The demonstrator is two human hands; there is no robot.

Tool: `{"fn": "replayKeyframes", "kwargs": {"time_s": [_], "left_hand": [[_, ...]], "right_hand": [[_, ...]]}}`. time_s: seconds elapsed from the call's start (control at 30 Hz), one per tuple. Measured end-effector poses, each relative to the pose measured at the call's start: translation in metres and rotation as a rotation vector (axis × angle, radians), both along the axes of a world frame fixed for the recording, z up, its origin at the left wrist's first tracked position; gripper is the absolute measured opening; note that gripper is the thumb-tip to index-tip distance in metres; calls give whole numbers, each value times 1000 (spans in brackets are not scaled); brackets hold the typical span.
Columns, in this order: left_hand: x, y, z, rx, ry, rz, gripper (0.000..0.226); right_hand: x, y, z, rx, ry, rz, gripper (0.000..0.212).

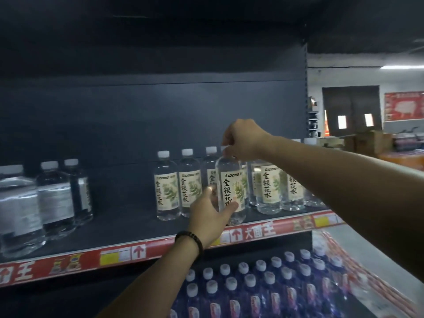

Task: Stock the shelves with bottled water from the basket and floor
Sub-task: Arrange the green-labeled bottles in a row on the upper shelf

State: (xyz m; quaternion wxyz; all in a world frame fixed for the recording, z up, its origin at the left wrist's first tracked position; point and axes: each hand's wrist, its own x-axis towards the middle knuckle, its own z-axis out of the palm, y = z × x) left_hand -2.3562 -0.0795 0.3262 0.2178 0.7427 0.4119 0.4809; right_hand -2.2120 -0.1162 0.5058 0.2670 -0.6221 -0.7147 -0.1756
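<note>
A clear water bottle [230,180] with a cream leaf label stands at the front edge of the dark shelf [110,230]. My right hand [243,141] grips its cap from above. My left hand [210,218] holds its lower body, thumb on the label and fingers round the left side. Behind and beside it, several matching bottles [166,184] stand in a row, with more to the right [269,187] partly hidden by my right forearm.
Three larger clear bottles [54,198] stand at the shelf's left end. The lower shelf carries several blue bottles with white caps [263,285]. A red price strip [137,251] runs along the shelf edge. Cardboard boxes [367,140] sit far right.
</note>
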Motion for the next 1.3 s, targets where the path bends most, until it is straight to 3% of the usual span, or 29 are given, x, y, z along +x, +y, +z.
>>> {"fn": "replayKeyframes", "kwargs": {"time_s": [0.2, 0.37, 0.57, 0.77, 0.83, 1.0, 1.17, 1.3], "left_hand": [[37, 0, 4, -3, 23, -34, 73], [47, 1, 3, 19, 37, -10, 64], [51, 3, 4, 28, 14, 7, 37], [42, 4, 6, 24, 12, -28, 65], [21, 0, 6, 65, 16, -9, 66], [-90, 2, 0, 220, 72, 128, 19], [-225, 8, -9, 389, 86, 430, 13], [-285, 28, -20, 359, 57, 450, 15]], "right_hand": [[32, -12, -1, 8, 54, -48, 33], [35, -6, -3, 13, 51, -62, 35], [29, -4, -4, -15, 52, -73, 33], [3, -3, -5, 87, 67, -157, 25], [-23, -2, -3, 146, 93, -109, 23], [-114, 28, -9, 25, 100, 132, 21], [-214, 72, -29, -77, 163, 354, 9], [-281, 112, -43, -148, 149, 472, 24]]}}
